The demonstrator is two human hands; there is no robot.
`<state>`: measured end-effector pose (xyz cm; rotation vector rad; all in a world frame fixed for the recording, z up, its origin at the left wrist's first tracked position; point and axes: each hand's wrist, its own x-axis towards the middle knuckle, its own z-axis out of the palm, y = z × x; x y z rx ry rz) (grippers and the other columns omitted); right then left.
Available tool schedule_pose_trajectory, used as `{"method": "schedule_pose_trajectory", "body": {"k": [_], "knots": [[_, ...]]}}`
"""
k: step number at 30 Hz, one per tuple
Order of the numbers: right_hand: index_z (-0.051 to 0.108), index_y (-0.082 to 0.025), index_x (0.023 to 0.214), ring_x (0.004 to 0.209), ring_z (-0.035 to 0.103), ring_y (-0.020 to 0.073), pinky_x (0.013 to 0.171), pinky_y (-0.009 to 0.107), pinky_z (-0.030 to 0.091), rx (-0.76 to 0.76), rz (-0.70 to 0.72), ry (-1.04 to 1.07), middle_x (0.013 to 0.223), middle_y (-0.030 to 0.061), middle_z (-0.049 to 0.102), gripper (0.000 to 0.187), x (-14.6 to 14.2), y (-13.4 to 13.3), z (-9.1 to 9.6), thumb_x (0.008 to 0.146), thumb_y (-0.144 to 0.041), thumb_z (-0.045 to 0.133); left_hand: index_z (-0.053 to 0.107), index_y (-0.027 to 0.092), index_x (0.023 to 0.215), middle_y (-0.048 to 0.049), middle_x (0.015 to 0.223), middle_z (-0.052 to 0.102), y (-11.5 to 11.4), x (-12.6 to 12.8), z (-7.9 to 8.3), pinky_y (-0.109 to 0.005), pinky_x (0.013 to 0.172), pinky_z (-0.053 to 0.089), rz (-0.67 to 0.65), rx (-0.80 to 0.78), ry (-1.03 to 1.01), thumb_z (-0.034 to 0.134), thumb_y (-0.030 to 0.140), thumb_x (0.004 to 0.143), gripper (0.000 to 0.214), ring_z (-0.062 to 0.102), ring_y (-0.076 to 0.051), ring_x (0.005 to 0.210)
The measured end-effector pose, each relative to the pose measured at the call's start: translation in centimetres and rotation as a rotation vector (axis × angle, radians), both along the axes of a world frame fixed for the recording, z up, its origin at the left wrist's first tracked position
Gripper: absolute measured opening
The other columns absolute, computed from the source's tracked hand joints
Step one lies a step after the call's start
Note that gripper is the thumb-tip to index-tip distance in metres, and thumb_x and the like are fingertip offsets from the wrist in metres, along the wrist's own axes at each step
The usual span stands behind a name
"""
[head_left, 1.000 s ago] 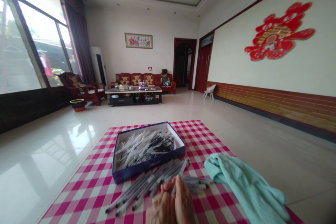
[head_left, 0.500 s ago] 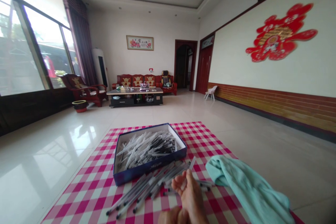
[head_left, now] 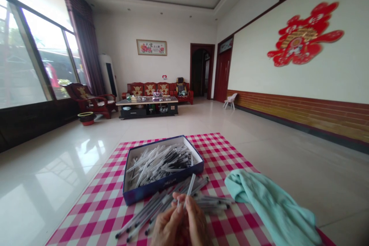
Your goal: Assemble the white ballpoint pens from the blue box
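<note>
My left hand [head_left: 165, 226] and my right hand [head_left: 196, 221] are together at the bottom edge, fingers pinched on a clear pen [head_left: 188, 189] that points up and away. Below them lies a loose pile of pens [head_left: 161, 207] on the red-and-white checked cloth [head_left: 98, 215]. Just beyond stands a shallow blue box [head_left: 161, 182] filled with more pens.
A mint-green towel [head_left: 271, 203] lies on the cloth to the right. Glossy floor tiles surround the cloth. Far back stand a dark coffee table [head_left: 148, 105], a red sofa and an armchair. Windows run along the left wall.
My right hand was spread open over the pile half a second ago. Now both hands have come together and closed on one pen, lifted above the pile.
</note>
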<state>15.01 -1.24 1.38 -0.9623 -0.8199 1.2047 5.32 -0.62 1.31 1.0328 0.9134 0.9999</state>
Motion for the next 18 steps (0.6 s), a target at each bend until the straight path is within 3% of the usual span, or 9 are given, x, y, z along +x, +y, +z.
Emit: {"method": "schedule_pose_trajectory", "body": {"k": [5, 9, 12, 15, 18], "knots": [[0.071, -0.019, 0.089, 0.091, 0.066, 0.0296, 0.075, 0.039, 0.054, 0.0, 0.003, -0.04, 0.098, 0.0113, 0.073, 0.055, -0.1, 0.0, -0.1, 0.073, -0.068, 0.053, 0.065, 0.014, 0.077, 0.0031, 0.048, 0.051, 0.1, -0.1, 0.0, -0.019, 0.042, 0.03, -0.067, 0.001, 0.066, 0.062, 0.069, 0.064, 0.057, 0.043, -0.007, 0.042], [0.068, -0.016, 0.097, 0.088, 0.067, 0.0289, 0.069, 0.037, 0.053, -0.012, 0.091, 0.083, 0.101, 0.0134, 0.072, 0.059, 0.0, 0.7, -1.4, 0.075, -0.069, 0.051, 0.062, 0.015, 0.075, 0.0031, 0.051, 0.051, 0.5, -1.0, 0.8, -0.02, 0.044, 0.03, 0.019, 0.264, 0.267, 0.053, 0.068, 0.073, 0.054, 0.043, -0.009, 0.045], [0.066, -0.017, 0.095, 0.084, 0.068, 0.0258, 0.066, 0.032, 0.052, -0.013, 0.105, 0.135, 0.098, 0.0115, 0.072, 0.052, -0.1, 1.1, -2.1, 0.077, -0.064, 0.053, 0.062, 0.017, 0.081, 0.0018, 0.057, 0.055, 1.5, -2.6, 2.7, -0.021, 0.049, 0.035, 0.213, 0.435, 0.596, 0.041, 0.058, 0.085, 0.046, 0.049, -0.012, 0.052], [0.066, -0.016, 0.091, 0.076, 0.068, 0.0234, 0.063, 0.03, 0.05, -0.008, 0.098, 0.074, 0.089, 0.0105, 0.073, 0.049, -0.3, 1.1, -2.1, 0.077, -0.062, 0.056, 0.061, 0.02, 0.074, 0.0011, 0.059, 0.058, 4.0, -4.8, 5.3, -0.021, 0.058, 0.037, 0.391, 0.505, 1.186, 0.033, 0.041, 0.092, 0.039, 0.055, -0.013, 0.059], [0.066, -0.016, 0.088, 0.069, 0.067, 0.0226, 0.056, 0.029, 0.048, 0.0, 0.093, 0.038, 0.081, 0.0099, 0.073, 0.052, -0.6, 1.1, -2.0, 0.075, -0.065, 0.055, 0.061, 0.02, 0.072, -0.004, 0.069, 0.064, 7.6, -7.2, 7.5, -0.026, 0.063, 0.036, 0.49, 0.466, 1.342, 0.033, 0.035, 0.091, 0.037, 0.06, -0.018, 0.07]]}}
